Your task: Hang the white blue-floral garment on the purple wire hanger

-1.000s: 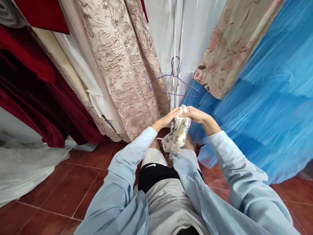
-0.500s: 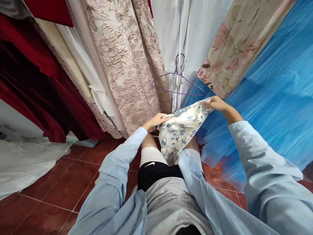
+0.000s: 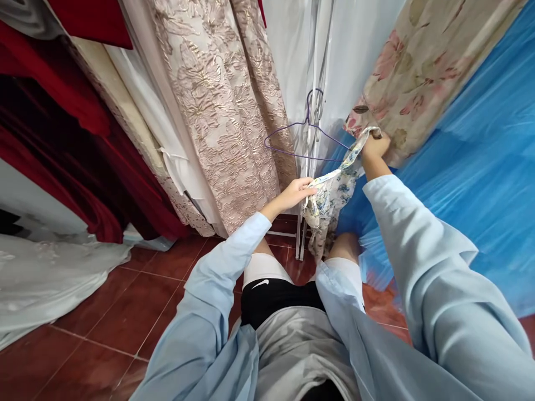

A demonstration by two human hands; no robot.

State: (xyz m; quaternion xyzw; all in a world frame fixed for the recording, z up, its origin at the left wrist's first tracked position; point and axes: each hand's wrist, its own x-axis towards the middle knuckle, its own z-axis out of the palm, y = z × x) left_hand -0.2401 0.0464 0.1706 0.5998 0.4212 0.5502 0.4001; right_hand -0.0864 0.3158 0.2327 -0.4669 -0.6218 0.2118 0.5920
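A white floral garment (image 3: 334,192) with blue and yellow flowers hangs between my two hands; its exact cut cannot be made out. My left hand (image 3: 295,194) is closed on one edge of it. Higher and to the right, my right hand (image 3: 376,146) grips a narrow strap-like end, pulling it up and taut. Just behind the cloth, a purple hanger (image 3: 308,123) hangs on a white metal stand (image 3: 314,111). The garment's upper part overlaps the hanger's right corner in view.
Long garments surround me: a pink brocade one (image 3: 217,100) ahead, dark red velvet (image 3: 50,128) at left, beige floral fabric (image 3: 412,78) and blue tulle (image 3: 468,167) at right. White fabric (image 3: 54,278) trails on the red tiled floor (image 3: 112,320).
My right hand has risen, drawing the garment's end up beside the hanger. My left hand has shifted right and slightly up. The cloth, spread wide before, now hangs narrower and bunched.
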